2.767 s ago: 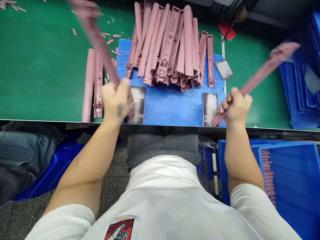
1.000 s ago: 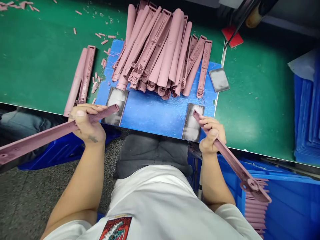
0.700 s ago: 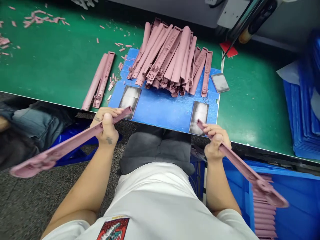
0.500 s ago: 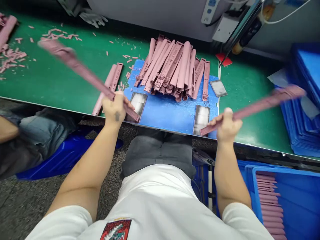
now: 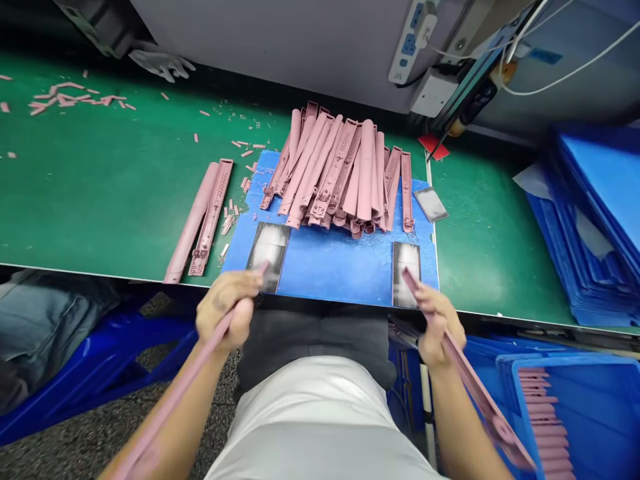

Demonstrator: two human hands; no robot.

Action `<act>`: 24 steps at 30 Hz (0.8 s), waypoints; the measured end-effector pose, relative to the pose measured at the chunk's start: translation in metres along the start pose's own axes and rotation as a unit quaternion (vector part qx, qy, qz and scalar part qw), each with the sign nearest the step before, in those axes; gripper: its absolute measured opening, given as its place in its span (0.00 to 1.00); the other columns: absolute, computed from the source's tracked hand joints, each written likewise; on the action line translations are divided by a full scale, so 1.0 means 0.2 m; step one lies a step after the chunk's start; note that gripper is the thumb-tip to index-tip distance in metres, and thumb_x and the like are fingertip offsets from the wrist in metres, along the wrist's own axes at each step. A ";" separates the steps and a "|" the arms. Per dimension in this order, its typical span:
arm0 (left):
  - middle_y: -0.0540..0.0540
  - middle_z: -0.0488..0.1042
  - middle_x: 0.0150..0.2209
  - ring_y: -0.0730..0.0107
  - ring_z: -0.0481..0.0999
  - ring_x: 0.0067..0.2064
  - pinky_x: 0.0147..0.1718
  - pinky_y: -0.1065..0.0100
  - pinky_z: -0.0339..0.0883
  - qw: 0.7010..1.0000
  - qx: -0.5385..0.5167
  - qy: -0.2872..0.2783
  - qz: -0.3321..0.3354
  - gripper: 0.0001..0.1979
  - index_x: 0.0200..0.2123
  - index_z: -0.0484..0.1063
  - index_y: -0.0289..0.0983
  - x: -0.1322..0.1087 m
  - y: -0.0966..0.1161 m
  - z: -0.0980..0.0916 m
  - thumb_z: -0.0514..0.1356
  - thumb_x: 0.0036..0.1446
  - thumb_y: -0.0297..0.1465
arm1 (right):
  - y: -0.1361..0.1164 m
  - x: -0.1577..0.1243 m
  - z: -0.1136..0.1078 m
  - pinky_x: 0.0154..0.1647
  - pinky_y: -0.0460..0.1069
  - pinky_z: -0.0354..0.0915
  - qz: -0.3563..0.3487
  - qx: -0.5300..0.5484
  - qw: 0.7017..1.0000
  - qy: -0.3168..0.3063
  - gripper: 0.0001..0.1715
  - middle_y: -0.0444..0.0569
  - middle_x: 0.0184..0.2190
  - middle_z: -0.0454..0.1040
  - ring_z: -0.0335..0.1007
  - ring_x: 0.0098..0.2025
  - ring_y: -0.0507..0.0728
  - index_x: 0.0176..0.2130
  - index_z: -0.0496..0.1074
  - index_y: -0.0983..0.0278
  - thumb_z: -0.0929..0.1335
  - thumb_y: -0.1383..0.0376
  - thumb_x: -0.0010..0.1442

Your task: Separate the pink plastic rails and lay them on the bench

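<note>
My left hand [image 5: 227, 312] is closed around a long pink plastic strip [image 5: 175, 393]. Its short end points at a dark pad [image 5: 264, 240] with a whitened middle, while the long end runs back along my forearm. In my right hand [image 5: 441, 327] is a second pink plastic strip [image 5: 477, 390], its near end slanting down to the right. The tip of that strip is over another whitened dark pad [image 5: 406, 257]. Whether either tip touches its pad I cannot tell. Beyond both hands, a heap of similar pink strips [image 5: 367, 170] lies on a blue sheet [image 5: 340, 267].
Two pink strips [image 5: 200, 227] lie on the green table [image 5: 100, 213] at left, near scattered pink scraps [image 5: 65, 97]. Stacked blue sheets [image 5: 570, 260] stand at right. Below them, a blue bin [image 5: 600, 400] contains pink strips. A blue stool [image 5: 110, 367] is at lower left.
Both strips have swung round: their long ends pointed away over the table and now point back towards me. Both hands have moved nearer the table's front edge. The camera view has shifted.
</note>
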State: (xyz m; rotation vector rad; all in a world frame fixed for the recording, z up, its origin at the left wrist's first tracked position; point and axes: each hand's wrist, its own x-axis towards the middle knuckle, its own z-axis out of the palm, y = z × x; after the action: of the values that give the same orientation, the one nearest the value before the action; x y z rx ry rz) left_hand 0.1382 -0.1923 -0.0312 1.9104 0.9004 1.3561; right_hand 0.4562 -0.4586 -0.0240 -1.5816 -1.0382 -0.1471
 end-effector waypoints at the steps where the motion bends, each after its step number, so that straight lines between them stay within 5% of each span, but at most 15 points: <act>1: 0.43 0.83 0.28 0.41 0.87 0.32 0.34 0.40 0.83 1.000 -0.018 0.022 -0.001 0.17 0.24 0.78 0.48 -0.03 0.02 -0.04 0.66 0.59 0.50 | -0.02 -0.06 -0.04 0.51 0.70 0.86 0.002 0.011 1.000 0.008 0.18 0.51 0.41 0.89 0.92 0.49 0.71 0.43 0.83 0.54 0.68 0.52 0.82; 4: 0.42 0.78 0.27 0.40 0.85 0.31 0.33 0.38 0.81 0.989 -0.027 0.146 -0.016 0.27 0.24 0.79 0.50 0.06 0.09 -0.09 0.56 0.64 0.60 | -0.03 0.00 -0.10 0.45 0.69 0.83 -0.014 -0.039 0.997 0.062 0.25 0.52 0.38 0.86 0.88 0.43 0.71 0.39 0.84 0.53 0.65 0.47 0.82; 7: 0.45 0.74 0.27 0.43 0.86 0.33 0.38 0.39 0.83 0.980 0.011 0.196 0.029 0.35 0.38 0.85 0.49 0.34 0.18 -0.01 0.48 0.71 0.66 | 0.02 0.35 -0.02 0.36 0.62 0.76 -0.088 -0.127 0.980 0.124 0.35 0.48 0.30 0.78 0.78 0.30 0.63 0.39 0.86 0.53 0.63 0.37 0.82; 9: 0.46 0.81 0.33 0.46 0.90 0.40 0.46 0.40 0.87 0.992 0.045 0.088 0.077 0.34 0.51 0.86 0.47 0.56 0.24 0.11 0.52 0.76 0.66 | 0.03 0.63 0.13 0.36 0.57 0.76 -0.118 -0.130 0.980 0.093 0.33 0.45 0.29 0.77 0.74 0.26 0.58 0.46 0.87 0.54 0.63 0.39 0.84; 11: 0.45 0.88 0.51 0.45 0.91 0.56 0.62 0.40 0.84 0.986 0.097 -0.075 0.116 0.29 0.58 0.86 0.46 0.78 0.29 0.28 0.57 0.81 0.60 | 0.03 0.90 0.32 0.49 0.56 0.81 -0.128 -0.142 0.982 0.003 0.28 0.49 0.41 0.84 0.81 0.38 0.59 0.53 0.86 0.55 0.66 0.41 0.84; 12: 0.44 0.87 0.59 0.44 0.89 0.63 0.67 0.39 0.81 0.968 0.123 -0.168 0.137 0.27 0.63 0.85 0.46 0.89 0.30 0.38 0.58 0.83 0.56 | 0.03 1.02 0.43 0.55 0.57 0.81 -0.132 -0.158 0.977 -0.054 0.27 0.52 0.47 0.86 0.84 0.46 0.62 0.58 0.85 0.55 0.67 0.41 0.83; 15: 0.41 0.88 0.61 0.38 0.86 0.67 0.69 0.39 0.78 0.914 0.186 -0.321 0.162 0.19 0.67 0.88 0.47 1.14 0.30 0.67 0.62 0.83 0.40 | 0.04 1.29 0.72 0.64 0.63 0.79 -0.128 -0.243 0.939 -0.209 0.22 0.56 0.55 0.85 0.81 0.60 0.69 0.66 0.82 0.55 0.68 0.50 0.83; 19: 0.34 0.87 0.63 0.37 0.84 0.69 0.70 0.42 0.76 0.862 0.264 -0.391 0.189 0.29 0.79 0.78 0.38 1.26 0.27 0.91 0.58 0.80 0.30 | 0.09 1.44 0.89 0.68 0.72 0.75 -0.098 -0.332 0.887 -0.306 0.30 0.64 0.60 0.84 0.80 0.64 0.75 0.72 0.79 0.61 0.65 0.68 0.78; 21: 0.34 0.86 0.64 0.38 0.83 0.70 0.73 0.44 0.75 0.866 0.256 -0.383 0.192 0.32 0.81 0.75 0.37 1.23 0.25 0.87 0.59 0.78 0.30 | 0.08 1.44 0.87 0.72 0.74 0.74 -0.107 -0.316 0.892 -0.307 0.32 0.64 0.62 0.85 0.80 0.66 0.75 0.72 0.80 0.61 0.65 0.71 0.76; 24: 0.38 0.84 0.68 0.40 0.79 0.75 0.78 0.42 0.69 0.897 0.221 -0.347 0.159 0.29 0.78 0.77 0.41 1.13 0.18 0.59 0.61 0.79 0.34 | -0.03 1.31 0.75 0.73 0.71 0.75 -0.142 -0.219 0.931 -0.254 0.23 0.60 0.60 0.87 0.83 0.64 0.72 0.61 0.86 0.59 0.68 0.68 0.76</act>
State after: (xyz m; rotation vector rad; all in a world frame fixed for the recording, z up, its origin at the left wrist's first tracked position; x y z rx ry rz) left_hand 0.3107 -0.0409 0.0852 2.7220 0.5637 0.5257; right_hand 0.5431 -0.1939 0.0910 -1.9149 -1.7338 -0.1797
